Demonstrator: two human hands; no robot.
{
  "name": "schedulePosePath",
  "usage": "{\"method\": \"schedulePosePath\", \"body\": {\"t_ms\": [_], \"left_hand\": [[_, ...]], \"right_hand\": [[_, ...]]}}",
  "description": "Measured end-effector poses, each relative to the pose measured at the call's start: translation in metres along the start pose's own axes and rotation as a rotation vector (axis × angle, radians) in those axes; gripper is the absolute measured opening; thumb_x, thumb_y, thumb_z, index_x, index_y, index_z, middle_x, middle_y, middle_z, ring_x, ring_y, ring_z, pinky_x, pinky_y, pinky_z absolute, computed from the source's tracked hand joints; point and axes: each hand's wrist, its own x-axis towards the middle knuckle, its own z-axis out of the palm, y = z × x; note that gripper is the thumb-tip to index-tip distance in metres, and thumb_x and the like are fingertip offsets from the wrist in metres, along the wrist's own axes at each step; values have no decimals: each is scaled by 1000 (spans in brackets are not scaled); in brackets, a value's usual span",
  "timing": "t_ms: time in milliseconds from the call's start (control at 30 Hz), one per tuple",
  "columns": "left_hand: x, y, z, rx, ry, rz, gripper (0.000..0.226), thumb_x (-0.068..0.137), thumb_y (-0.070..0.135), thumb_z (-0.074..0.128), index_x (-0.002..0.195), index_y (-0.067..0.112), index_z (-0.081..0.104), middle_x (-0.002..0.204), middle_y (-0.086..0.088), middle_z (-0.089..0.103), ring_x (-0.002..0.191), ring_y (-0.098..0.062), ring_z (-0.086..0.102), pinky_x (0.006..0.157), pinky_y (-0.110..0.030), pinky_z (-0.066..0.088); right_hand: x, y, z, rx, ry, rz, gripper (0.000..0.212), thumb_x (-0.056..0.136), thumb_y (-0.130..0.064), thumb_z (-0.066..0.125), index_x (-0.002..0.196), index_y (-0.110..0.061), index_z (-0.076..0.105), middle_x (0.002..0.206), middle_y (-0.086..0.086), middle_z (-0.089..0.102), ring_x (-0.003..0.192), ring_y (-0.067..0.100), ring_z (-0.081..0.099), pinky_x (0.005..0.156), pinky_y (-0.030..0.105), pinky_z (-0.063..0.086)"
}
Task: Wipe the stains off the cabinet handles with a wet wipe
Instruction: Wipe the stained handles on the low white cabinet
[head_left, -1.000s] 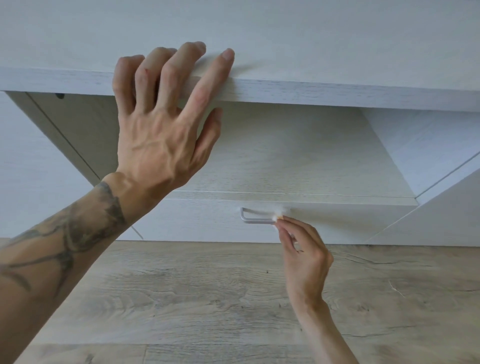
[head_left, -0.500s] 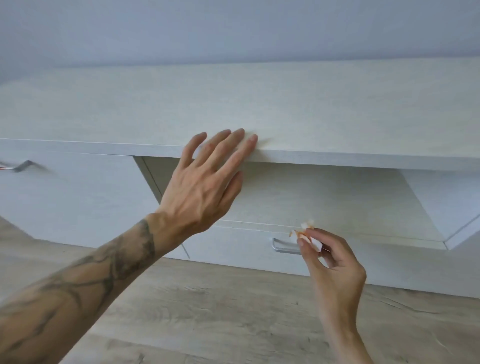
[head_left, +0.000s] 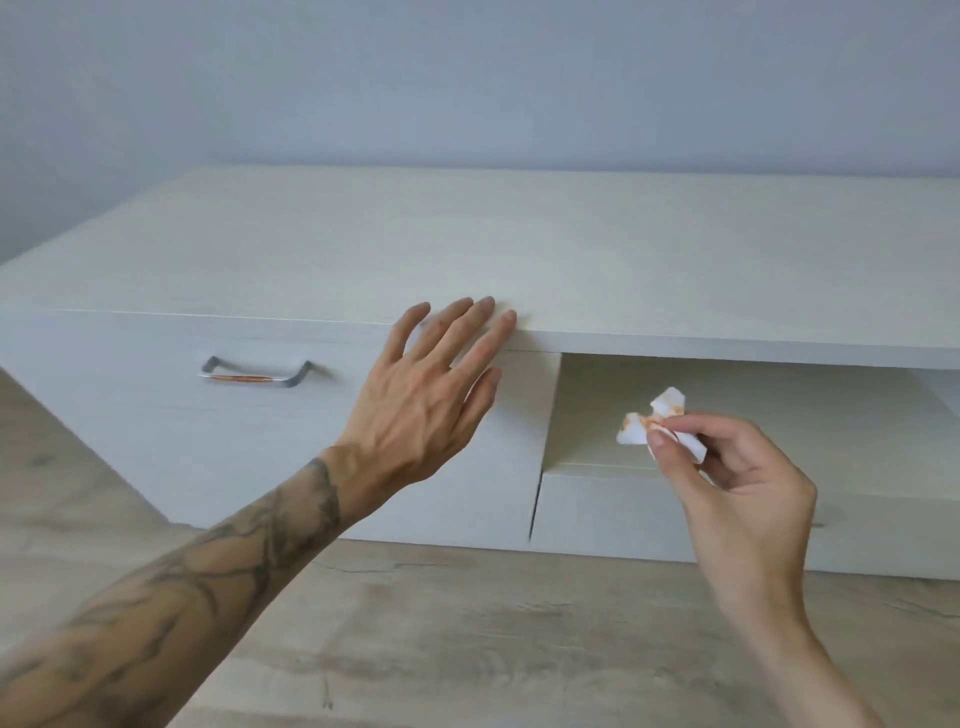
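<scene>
A low white cabinet (head_left: 519, 249) stands against the wall. On its left drawer front sits a silver handle (head_left: 255, 375) with an orange stain along its bar. My left hand (head_left: 431, 395) is spread flat, fingertips resting on the front edge of the cabinet top, to the right of that handle. My right hand (head_left: 737, 467) pinches a crumpled white wet wipe (head_left: 655, 423) smeared with orange, held in front of the open compartment on the right. The lower right drawer's handle is hidden behind my right hand.
An open recess (head_left: 753, 415) sits above the lower right drawer front (head_left: 602, 514). A wood-look floor (head_left: 467, 639) spreads below, and a plain grey wall (head_left: 467, 78) rises behind the cabinet.
My right hand has lifted the wipe off the lower right handle and raised it. The view has swung up and left, bringing the stained left handle into sight. My left hand stays on the top edge.
</scene>
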Motion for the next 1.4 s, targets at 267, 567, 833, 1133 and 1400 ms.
{"method": "schedulePosePath", "body": {"t_ms": [267, 567, 833, 1133, 1400], "left_hand": [[-39, -129, -14, -70, -31, 14, 54, 114, 39, 24, 158, 17, 46, 159, -8, 49, 147, -28, 46, 122, -48, 32], [-82, -227, -41, -63, 17, -44, 58, 115, 41, 19, 142, 14, 62, 145, -7, 61, 130, -31, 59, 109, -48, 39], [-137, -289, -35, 34, 85, -171, 52, 114, 37, 27, 158, 18, 45, 158, -9, 50, 146, -32, 47, 121, -53, 30], [-140, -293, 1, 105, 240, -183, 53, 113, 30, 39, 164, 17, 34, 166, -15, 37, 152, -39, 36, 126, -61, 22], [-136, -300, 23, 123, 374, -162, 54, 112, 29, 44, 163, 18, 34, 165, -18, 38, 149, -41, 38, 124, -62, 23]], "right_hand": [[-44, -31, 147, -66, -13, -38, 20, 89, 0, 80, 90, -20, 78, 98, 0, 77, 94, 24, 74, 81, 18, 55], [-67, -51, 257, 0, -22, -78, 26, 89, -1, 80, 100, -23, 76, 98, -2, 80, 94, 16, 76, 83, 20, 55], [-85, -32, 312, 45, -37, -199, 24, 92, -6, 79, 109, -23, 78, 106, -5, 73, 104, 20, 75, 91, 23, 57], [-74, -4, 315, -389, 22, -404, 24, 89, -10, 83, 112, -19, 82, 100, -9, 73, 92, 12, 65, 85, 13, 48], [-77, 2, 337, -480, -30, -620, 18, 88, -5, 83, 106, -8, 84, 93, 1, 73, 81, 16, 65, 79, 15, 48]]}}
